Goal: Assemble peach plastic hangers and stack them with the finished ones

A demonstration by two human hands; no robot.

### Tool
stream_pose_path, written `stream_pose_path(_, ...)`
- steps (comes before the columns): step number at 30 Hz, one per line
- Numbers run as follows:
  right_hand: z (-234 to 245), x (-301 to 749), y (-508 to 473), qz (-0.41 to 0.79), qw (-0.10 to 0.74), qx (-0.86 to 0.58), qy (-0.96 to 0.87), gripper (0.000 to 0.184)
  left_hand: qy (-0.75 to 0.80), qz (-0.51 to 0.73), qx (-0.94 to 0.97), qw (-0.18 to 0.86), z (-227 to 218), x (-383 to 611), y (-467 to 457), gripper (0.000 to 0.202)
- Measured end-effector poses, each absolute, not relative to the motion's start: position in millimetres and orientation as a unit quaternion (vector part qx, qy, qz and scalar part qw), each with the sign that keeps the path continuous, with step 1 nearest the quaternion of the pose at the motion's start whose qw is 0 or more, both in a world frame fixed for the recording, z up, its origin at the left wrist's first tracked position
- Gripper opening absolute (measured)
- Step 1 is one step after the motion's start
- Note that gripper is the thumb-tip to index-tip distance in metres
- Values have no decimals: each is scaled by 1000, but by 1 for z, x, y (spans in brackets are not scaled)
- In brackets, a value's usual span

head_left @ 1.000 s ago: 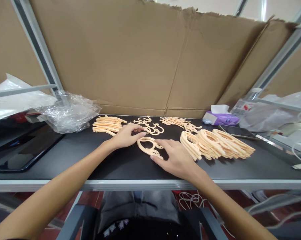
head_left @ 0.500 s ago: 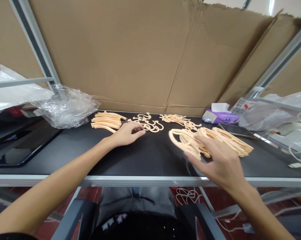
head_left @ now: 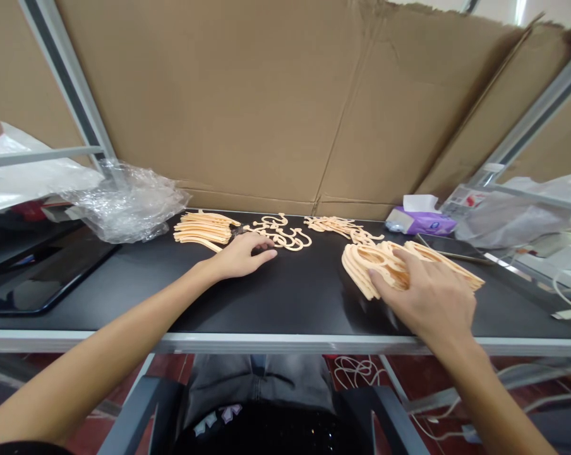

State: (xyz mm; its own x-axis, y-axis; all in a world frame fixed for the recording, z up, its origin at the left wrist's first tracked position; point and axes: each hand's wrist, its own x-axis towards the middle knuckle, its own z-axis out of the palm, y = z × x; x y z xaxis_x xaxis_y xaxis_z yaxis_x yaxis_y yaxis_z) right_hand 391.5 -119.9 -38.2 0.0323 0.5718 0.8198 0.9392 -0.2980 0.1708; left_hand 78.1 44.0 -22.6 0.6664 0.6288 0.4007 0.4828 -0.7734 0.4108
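Cream plastic loop-shaped pieces (head_left: 361, 268) lie stacked on the right of the black table. My right hand (head_left: 427, 294) is over this stack, its thumb and fingers closed about the edge of an upper piece; the palm hides part of the pile. On the left, my left hand (head_left: 245, 254) rests with thumb and fingers apart and nothing visible in it. Just beyond its fingertips are loose cream plastic hooks (head_left: 292, 240). A row of slim curved cream pieces (head_left: 203, 229) lies behind its wrist.
More small cream pieces (head_left: 333, 224) lie at the back. A purple tissue pack (head_left: 425, 221) stands back right. Crumpled clear plastic (head_left: 129, 205) and a dark glossy panel (head_left: 48, 284) are at left. Cardboard (head_left: 247, 107) walls the rear; a metal edge (head_left: 276, 343) runs along the front.
My right hand has moved slightly right, bringing the loop-shaped piece it held tilted at the stack's left side down onto the stack. My left hand has stayed in place.
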Motion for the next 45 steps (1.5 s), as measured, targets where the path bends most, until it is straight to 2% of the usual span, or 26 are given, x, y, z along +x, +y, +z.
stream_pose_path(10, -34, 384, -112, -413, 255, -671, -561, 46, 306, 266, 905, 131, -22, 78, 43, 30)
stream_pose_path(24, -40, 383, -116, -399, 206, -697, -560, 46, 304, 250, 910, 130, -24, 77, 44, 35)
stream_pose_path(29, -40, 381, -115, -407, 244, -672, -569, 45, 304, 249, 910, 133, -26, 77, 45, 36)
stream_pose_path(35, -40, 378, -111, -346, 277, -640, -627, 36, 301, 238, 915, 122, -27, 76, 47, 37)
stream_pose_path(41, -2, 353, -84, -282, 376, -617, -631, 34, 299, 206, 927, 87, -27, 74, 49, 32)
stream_pose_path(45, 28, 313, -36, -210, 348, -591, -697, 32, 316, 227, 920, 38, -23, 69, 53, 44)
